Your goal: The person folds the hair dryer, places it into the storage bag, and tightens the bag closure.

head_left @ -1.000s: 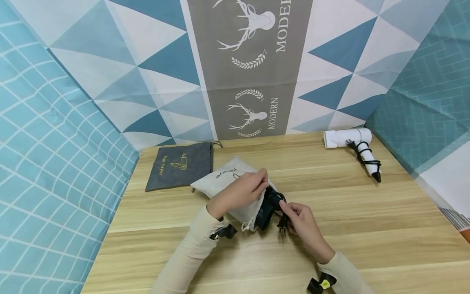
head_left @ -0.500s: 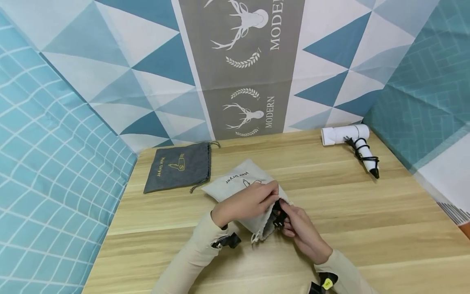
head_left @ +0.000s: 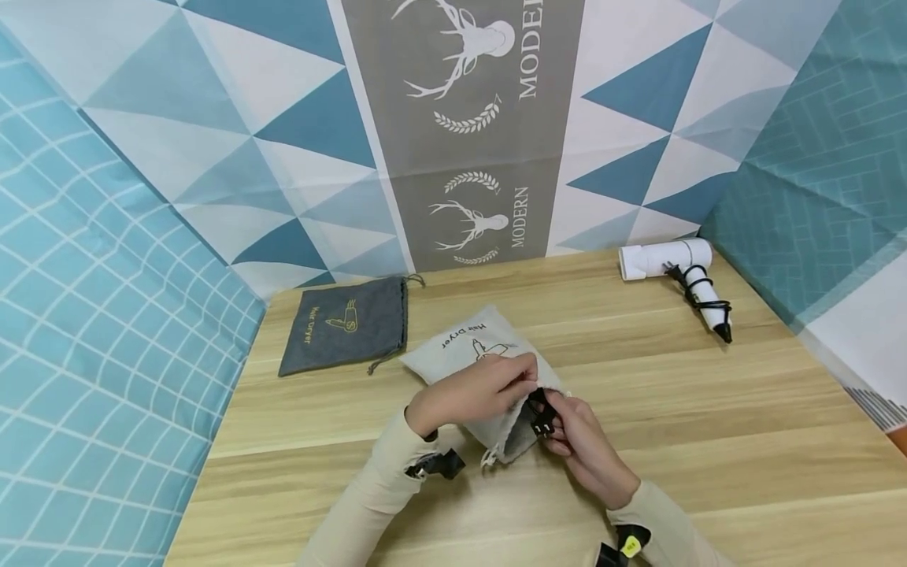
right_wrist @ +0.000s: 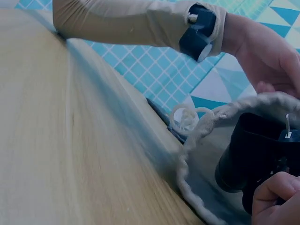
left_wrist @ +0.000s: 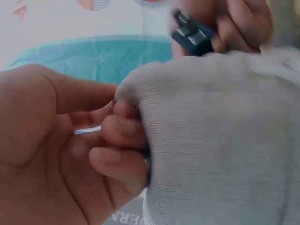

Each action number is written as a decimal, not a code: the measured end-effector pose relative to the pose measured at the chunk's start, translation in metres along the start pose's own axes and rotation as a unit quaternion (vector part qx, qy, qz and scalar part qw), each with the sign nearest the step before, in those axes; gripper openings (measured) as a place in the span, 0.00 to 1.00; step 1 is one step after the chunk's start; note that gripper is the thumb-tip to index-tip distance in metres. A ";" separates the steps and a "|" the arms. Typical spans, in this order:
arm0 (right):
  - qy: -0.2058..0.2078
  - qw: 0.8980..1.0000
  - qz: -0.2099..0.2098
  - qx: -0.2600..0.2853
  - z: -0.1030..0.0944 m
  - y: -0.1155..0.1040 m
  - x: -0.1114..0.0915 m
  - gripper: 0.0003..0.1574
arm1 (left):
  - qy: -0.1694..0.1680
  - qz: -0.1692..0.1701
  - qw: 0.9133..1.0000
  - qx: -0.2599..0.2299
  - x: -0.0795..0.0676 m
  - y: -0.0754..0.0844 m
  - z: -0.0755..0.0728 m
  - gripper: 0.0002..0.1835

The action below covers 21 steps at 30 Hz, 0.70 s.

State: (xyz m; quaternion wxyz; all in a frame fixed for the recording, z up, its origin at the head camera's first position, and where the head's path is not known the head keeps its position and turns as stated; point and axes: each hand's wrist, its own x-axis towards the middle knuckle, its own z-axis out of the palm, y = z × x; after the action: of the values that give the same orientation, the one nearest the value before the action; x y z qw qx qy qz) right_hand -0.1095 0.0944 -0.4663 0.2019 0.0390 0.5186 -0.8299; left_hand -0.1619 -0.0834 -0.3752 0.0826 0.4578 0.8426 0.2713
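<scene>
A light grey drawstring bag (head_left: 453,340) printed "Hair Dryer" lies mid-table, its mouth toward the lower right. My left hand (head_left: 482,392) pinches the upper edge of that mouth; in the left wrist view, thumb and fingertips meet on the cloth (left_wrist: 215,140). Inside the mouth, the right wrist view shows a black hair dryer (right_wrist: 236,159), mostly swallowed by the bag. My right hand (head_left: 594,447) is at the opening, fingers curled round the dryer's black cord and two-pin plug (head_left: 543,425). A cord loop hangs from the bag's lower corner.
A dark grey "Hair Dryer" drawstring bag (head_left: 340,327) lies flat at the back left. At the back right rests a white hair dryer (head_left: 666,260) with its black cord wound round the handle. Patterned sheets (head_left: 489,157) rise behind the wooden table (head_left: 708,425).
The black dryer has gone deeper into the light grey bag, so mainly its plug and cord show in the head view. The bag and my left hand have shifted slightly right.
</scene>
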 end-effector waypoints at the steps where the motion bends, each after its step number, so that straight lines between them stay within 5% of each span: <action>1: 0.001 1.000 -0.009 0.001 0.000 0.000 0.000 0.17 | -0.011 0.006 1.000 -0.016 0.000 0.000 -0.001 0.06; 6: 0.030 0.999 -0.027 -0.001 0.001 -0.001 0.001 0.15 | -0.046 0.023 0.996 -0.078 0.000 0.000 -0.005 0.06; 14: 0.020 0.999 -0.038 -0.016 0.002 -0.001 0.002 0.20 | 0.052 0.020 0.998 -0.020 0.004 0.002 -0.003 0.06; 21: 0.029 0.996 -0.076 -0.029 0.003 0.002 0.000 0.18 | 0.029 0.040 0.998 -0.031 0.007 0.006 0.003 0.07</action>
State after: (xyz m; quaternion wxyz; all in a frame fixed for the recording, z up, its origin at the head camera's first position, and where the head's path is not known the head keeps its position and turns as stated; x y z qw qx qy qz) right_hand -0.1084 0.0912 -0.4667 0.1247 0.0175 0.5496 -0.8259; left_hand -0.1603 -0.0736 -0.3741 0.0611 0.4800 0.8170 0.3135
